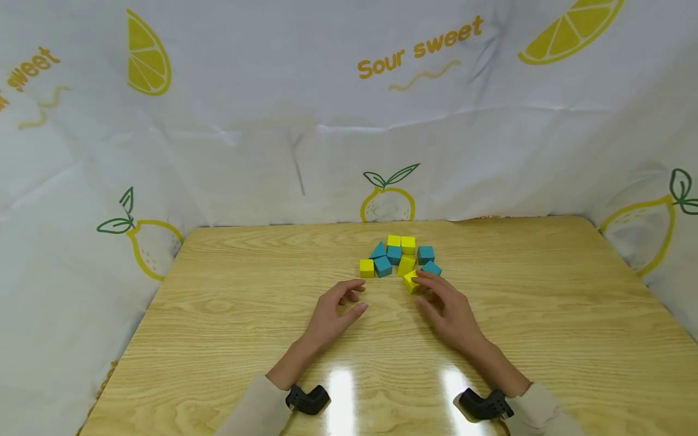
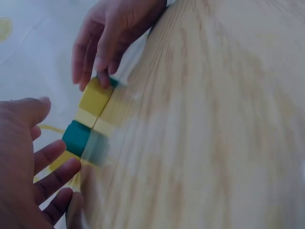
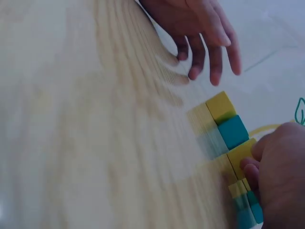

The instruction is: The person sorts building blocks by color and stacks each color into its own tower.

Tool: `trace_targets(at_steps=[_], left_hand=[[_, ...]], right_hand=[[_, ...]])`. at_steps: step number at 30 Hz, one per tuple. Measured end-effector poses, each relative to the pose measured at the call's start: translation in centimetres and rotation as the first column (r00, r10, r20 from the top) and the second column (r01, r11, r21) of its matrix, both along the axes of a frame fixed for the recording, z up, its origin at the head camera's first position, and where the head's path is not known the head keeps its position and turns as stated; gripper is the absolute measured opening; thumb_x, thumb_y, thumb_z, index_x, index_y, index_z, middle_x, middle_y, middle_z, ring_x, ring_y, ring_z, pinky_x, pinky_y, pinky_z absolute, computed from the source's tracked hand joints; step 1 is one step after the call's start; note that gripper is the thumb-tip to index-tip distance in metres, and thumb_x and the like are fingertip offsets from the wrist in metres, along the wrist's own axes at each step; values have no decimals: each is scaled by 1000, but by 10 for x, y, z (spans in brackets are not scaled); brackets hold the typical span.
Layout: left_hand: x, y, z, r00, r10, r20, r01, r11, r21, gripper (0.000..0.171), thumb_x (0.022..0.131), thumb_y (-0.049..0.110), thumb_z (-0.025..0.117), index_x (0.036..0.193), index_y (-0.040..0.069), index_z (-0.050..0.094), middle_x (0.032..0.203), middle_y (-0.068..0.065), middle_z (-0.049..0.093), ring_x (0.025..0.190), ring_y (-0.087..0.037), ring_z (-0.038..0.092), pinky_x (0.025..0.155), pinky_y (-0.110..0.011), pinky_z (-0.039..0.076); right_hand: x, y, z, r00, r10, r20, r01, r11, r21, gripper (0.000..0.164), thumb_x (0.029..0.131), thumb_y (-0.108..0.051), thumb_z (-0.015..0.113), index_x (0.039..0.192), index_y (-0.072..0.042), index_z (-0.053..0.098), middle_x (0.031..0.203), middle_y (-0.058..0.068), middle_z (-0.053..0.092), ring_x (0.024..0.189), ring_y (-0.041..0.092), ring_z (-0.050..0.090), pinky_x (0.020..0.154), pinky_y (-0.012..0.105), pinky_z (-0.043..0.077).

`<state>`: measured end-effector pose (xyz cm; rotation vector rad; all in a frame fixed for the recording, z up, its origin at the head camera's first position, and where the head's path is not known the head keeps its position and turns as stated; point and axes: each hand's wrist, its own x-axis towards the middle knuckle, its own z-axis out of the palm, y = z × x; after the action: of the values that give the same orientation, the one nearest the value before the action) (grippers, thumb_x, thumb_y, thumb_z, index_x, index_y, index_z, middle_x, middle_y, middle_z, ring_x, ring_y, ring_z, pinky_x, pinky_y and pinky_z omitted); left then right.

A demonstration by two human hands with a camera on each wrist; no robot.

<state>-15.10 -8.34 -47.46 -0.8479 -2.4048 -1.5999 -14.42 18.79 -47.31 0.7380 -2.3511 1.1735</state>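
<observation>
Your left hand [image 1: 330, 312] hovers loosely spread; your right hand [image 1: 449, 310], thumb apart, has fingertips against the nearest yellow block [image 1: 409, 283], just before the other blocks [image 1: 394, 256]. Probably light and stiff, it suits pinching across opposite faces.

Both arms reach forward and slant inward, the left forearm [image 1: 294, 361] and right forearm [image 1: 504, 369] converging toward the space between the hands. Pale sleeves [image 1: 256, 407] end just short of the bare wrists. The left hand [image 1: 334, 309] has its palm turned toward the right hand [image 1: 451, 312], its fingers loosely bent and its left thumb [image 1: 354, 312] well apart from them. The right hand mirrors it across a gap, its fingers [image 1: 436, 282] gently bent, its right thumb [image 1: 428, 310] set apart, nearer the wrist side. Neither hand touches the other.
</observation>
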Motion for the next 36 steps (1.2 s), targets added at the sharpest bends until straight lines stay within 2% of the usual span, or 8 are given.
trace_targets(at_steps=[4, 10, 16, 22, 29, 36], left_hand=[[-2, 7, 0, 1000, -18, -18, 18, 999, -30, 44, 91, 19, 68, 131, 6, 56, 114, -7, 63, 95, -18, 59, 78, -33, 47], [-7, 19, 1, 998, -10, -58, 7, 999, -49, 43, 88, 14, 71, 128, 6, 58, 114, -7, 63, 95, -21, 58, 76, -33, 48], [-11, 31, 3, 999, -4, -47, 1, 997, -72, 41, 89, 12, 70, 128, 9, 58, 117, -6, 62, 97, -21, 58, 77, -31, 49], [-11, 38, 5, 999, 27, -35, -31, 993, -112, 44, 87, 11, 72, 129, 10, 58, 115, -5, 63, 96, -20, 57, 79, -32, 48], [-10, 44, 4, 997, 55, -53, -64, 981, -181, 45, 86, 13, 73, 128, 7, 58, 112, -6, 63, 87, -19, 51, 77, -31, 44], [-9, 46, 6, 997, 73, -6, -73, 979, -192, 44, 87, 11, 72, 129, 7, 58, 112, -5, 62, 84, -18, 48, 74, -30, 42]], right_hand=[[0, -9, 1, 1000, -9, 19, 9, 1000, -24, 43, 85, 9, 66, 125, -4, 59, 129, 15, 54, 90, 20, 64, 74, 22, 51], [-2, -17, 3, 993, -83, 83, 86, 995, -40, 50, 84, 10, 67, 130, -6, 56, 130, 11, 54, 86, 19, 67, 67, 27, 54], [-4, -19, 4, 979, -112, 169, 116, 993, -15, 49, 86, 5, 67, 131, -8, 55, 108, 9, 62, 82, 18, 66, 65, 27, 54], [-4, -17, 7, 971, -117, 207, 117, 993, 16, 50, 85, 4, 68, 133, -3, 55, 108, 10, 61, 84, 19, 65, 66, 28, 54], [-4, -19, 8, 976, -80, 204, 69, 996, 61, 47, 84, 1, 70, 130, 0, 58, 93, 4, 61, 75, 12, 60, 64, 25, 52], [-4, -19, 7, 967, -82, 241, 66, 995, 70, 42, 84, -2, 71, 125, -3, 62, 90, 2, 62, 71, 10, 58, 63, 25, 51]])
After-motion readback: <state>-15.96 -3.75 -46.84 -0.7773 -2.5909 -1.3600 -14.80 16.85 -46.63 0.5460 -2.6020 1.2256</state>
